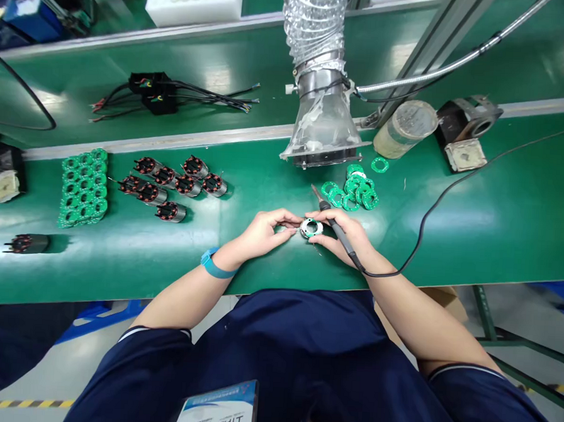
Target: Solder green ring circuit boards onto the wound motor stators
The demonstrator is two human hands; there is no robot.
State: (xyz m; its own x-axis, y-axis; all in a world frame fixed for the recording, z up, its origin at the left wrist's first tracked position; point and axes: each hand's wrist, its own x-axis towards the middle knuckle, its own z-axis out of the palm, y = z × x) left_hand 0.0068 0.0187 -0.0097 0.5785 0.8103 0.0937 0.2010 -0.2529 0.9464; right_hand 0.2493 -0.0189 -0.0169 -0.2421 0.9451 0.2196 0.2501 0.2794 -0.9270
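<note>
Between my two hands, low over the bench's front half, is a round motor part [312, 228] with a white and green ring-shaped face turned up. My left hand [270, 233] is closed, thumb and fingers pinched together at its left edge. From the other side, the thumb and fingers of my right hand [343, 234] curve round it. A soldering iron [340, 232] also rests in my right hand, its tip pointing up and left, away from the part. Just beyond the tip lies a loose pile of green ring circuit boards [359, 188].
Several copper-wound motor stators [171, 211] stand to the left, beside a panel of green boards [84, 188]. A fume extraction hood [321, 128] hangs ahead. At the back right are a cylindrical container [404, 129] and an iron stand [468, 129]. The iron's cable [423, 228] crosses the right side.
</note>
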